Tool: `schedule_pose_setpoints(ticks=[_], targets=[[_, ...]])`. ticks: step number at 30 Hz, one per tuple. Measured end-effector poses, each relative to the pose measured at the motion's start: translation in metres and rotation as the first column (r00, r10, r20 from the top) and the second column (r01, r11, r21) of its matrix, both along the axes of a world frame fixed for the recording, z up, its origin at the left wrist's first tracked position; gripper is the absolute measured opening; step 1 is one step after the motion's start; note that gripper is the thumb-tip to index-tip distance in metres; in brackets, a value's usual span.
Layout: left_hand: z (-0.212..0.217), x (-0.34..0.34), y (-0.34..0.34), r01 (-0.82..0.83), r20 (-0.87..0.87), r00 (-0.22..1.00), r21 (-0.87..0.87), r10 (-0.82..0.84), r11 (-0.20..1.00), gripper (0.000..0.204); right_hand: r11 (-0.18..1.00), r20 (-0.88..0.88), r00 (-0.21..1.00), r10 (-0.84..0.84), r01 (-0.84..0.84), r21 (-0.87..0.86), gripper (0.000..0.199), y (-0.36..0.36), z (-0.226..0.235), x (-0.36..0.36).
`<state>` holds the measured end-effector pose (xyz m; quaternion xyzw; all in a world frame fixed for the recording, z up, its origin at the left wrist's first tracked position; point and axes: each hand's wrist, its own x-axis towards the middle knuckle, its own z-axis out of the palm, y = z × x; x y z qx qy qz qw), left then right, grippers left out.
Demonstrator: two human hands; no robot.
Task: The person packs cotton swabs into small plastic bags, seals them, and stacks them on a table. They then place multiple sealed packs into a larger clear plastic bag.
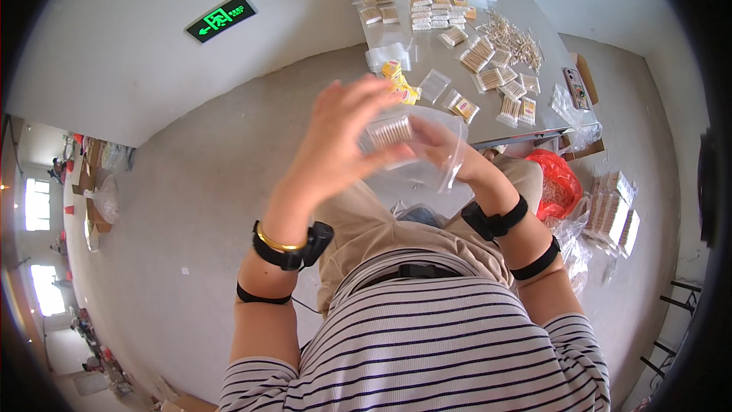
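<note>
In front of my body I have a clear plastic bag (450, 126) with a small bundle of cotton swabs (391, 132) showing in it. My left hand (335, 133) is beside the bundle, slightly blurred, its fingers spread and raised and its thumb along the lower side of the bag. My right hand (442, 145) grips the bag from the right, partly seen through the plastic, fingertips close to the bundle. Just beyond my hands, yellow printed cards (409, 94) lie on the table's near edge, partly hidden by my left fingers.
The grey table (534, 19) carries loose swabs (512, 40), swab bundles (478, 53), stacked packs (438, 8), empty clear bags (435, 85) and a phone (576, 88). Right of my legs are a red plastic bag (558, 183) and stacked white packs (612, 210) on the floor.
</note>
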<state>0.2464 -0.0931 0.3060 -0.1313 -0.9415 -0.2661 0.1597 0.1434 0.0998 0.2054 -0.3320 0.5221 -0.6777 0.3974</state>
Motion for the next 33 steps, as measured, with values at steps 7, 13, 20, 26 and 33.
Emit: schedule_pose_setpoints(ticks=[7, 13, 20, 26, 33], targets=[[-0.05, -0.02, 0.04, 0.251, -0.112, 0.965, 0.151, -0.236, 0.956, 0.017, 0.994, -0.11, 0.993, -0.031, 0.019, -0.104, 0.041, 0.009, -0.037, -0.002], [-0.073, -0.017, 0.085, 0.435, -0.116, 0.9, 0.169, -0.42, 0.884, 0.037, 0.954, -0.318, 0.934, -0.164, 0.233, 0.191, 0.035, -0.036, -0.061, 0.007], [-0.056, -0.013, 0.061, 0.12, -0.038, 0.992, -0.084, -0.124, 0.989, 0.071, 0.879, -0.917, 0.24, -0.319, 0.437, -0.192, 0.027, -0.03, -0.096, -0.013], [-0.064, -0.03, 0.053, 0.26, -0.026, 0.965, 0.011, -0.26, 0.965, 0.051, 0.806, -0.34, 0.847, -0.408, 0.51, 0.302, 0.031, -0.028, -0.05, -0.028], [-0.054, -0.013, 0.105, 0.385, -0.018, 0.918, 0.283, -0.397, 0.878, 0.04, 0.757, -0.115, 0.789, -0.604, 0.612, 0.226, 0.034, -0.07, -0.037, -0.049]])
